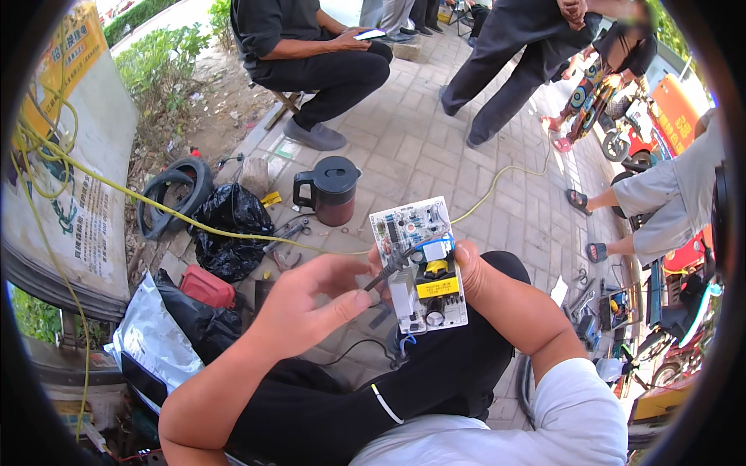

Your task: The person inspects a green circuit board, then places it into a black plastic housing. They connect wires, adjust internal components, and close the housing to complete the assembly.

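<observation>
Left hand (315, 293) is curled round a thin black cable (384, 275) and right hand (489, 283) clamped at the edge, while a white rectangular circuit board (420, 266), apparently already wired but uncased, is held at frame centre.

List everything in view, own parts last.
board: 1, white, centre
lead: 1, black, board's left side
jug: 1, dark, beyond board
cord: at least 1, yellow, left to centre
tyre: count unclear, black, left
bags: at least 2, black, left
case: 1, red, left
sheet: 1, silver, lower left
tools: several, mostly grey, right
people: at least 4, mixed clothes, top and right
scooters: count unclear, red/white, right
panel: 1, white/yellow, left
shrubs: several, green, upper left
left hand: 1, bare, holding lead
right hand: 1, bare, holding board
</observation>
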{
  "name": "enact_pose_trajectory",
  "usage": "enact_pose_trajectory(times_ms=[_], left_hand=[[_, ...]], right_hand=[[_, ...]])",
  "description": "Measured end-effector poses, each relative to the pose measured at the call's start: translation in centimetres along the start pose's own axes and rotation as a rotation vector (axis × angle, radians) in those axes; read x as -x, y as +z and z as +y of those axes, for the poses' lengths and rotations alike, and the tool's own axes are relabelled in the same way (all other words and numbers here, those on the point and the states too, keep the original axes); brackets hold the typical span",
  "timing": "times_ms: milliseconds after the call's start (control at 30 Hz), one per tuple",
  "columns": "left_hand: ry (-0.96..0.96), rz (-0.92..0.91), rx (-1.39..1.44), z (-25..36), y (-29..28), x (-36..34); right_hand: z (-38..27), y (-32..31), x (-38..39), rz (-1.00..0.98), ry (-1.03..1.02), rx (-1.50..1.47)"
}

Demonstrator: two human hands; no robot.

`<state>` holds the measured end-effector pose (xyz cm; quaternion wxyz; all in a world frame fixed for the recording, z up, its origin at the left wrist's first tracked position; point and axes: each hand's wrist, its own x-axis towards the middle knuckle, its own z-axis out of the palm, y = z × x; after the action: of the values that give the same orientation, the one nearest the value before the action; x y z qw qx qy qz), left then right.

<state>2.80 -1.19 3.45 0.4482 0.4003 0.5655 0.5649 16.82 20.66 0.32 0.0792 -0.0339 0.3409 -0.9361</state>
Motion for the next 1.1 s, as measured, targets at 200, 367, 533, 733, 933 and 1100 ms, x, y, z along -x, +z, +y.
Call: enact_pose_trajectory(times_ms=[200,367,533,733,933,1100], left_hand=[[0.461,0.393,-0.103,0.9,-1.5,-0.1],[0.546,0.562,-0.335,0.6,-2.7,-1.9],[0.100,0.352,-0.192,-3.2,-1.3,-4.4],[0.097,0.348,-0.262,-4.5,0.1,-3.6],[0.130,0.152,0.181,-1.6,-0.1,-1.4],[0.157,0.125,0.259,-1.4,1.1,-0.8]], right_hand=[[1.1,-0.1,0.1,0.061,0.148,0.015],[5.7,1.5,1.1,-0.127,0.385,-0.240],[9.0,0.9,1.5,-0.421,0.376,-0.765],[8.1,0.1,2.2,-0.328,0.257,-0.689],[7.5,0.6,1.7,-0.306,0.106,-0.704],[7.6,1.0,1.1,-0.322,0.095,-0.662]])
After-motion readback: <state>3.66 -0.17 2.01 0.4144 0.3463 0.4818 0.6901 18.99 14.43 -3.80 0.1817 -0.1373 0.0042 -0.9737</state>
